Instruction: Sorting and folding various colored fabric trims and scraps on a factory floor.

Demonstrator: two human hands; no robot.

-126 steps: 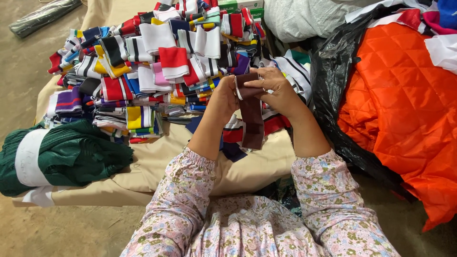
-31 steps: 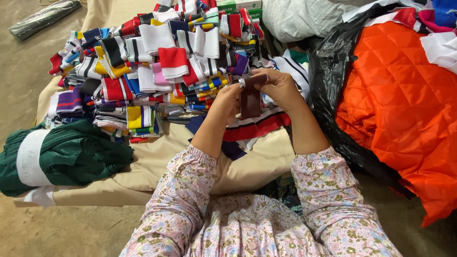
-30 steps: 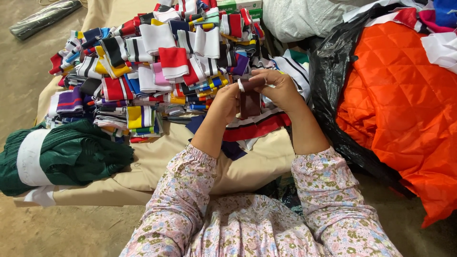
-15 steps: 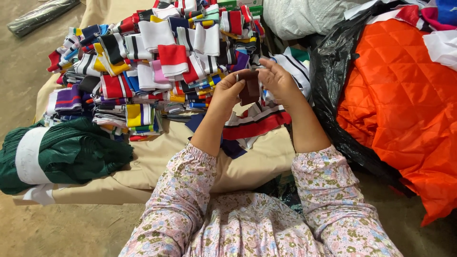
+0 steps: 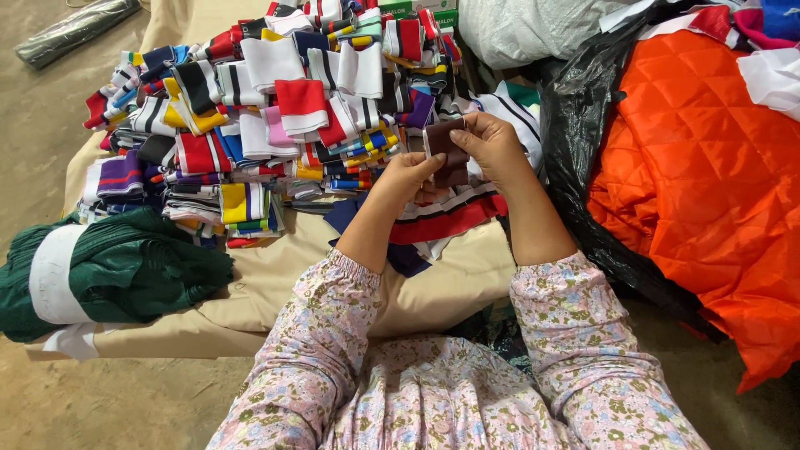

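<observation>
Pinching a brown cloth (image 5: 447,152) — left hand (image 5: 410,177) and right hand (image 5: 492,148), fingers clamped on it — just right of the striped pile (image 5: 267,117).

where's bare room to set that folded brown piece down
Bare tan cloth between the green bundle and the left hand is free. The striped pile is crowded; the orange quilt fills the right.

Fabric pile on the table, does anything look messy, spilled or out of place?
Nothing damaged. The striped fabric pieces lie in a loose, untidy heap, some askew. Both hands, left hand and right hand, hold one folded brown piece.
</observation>
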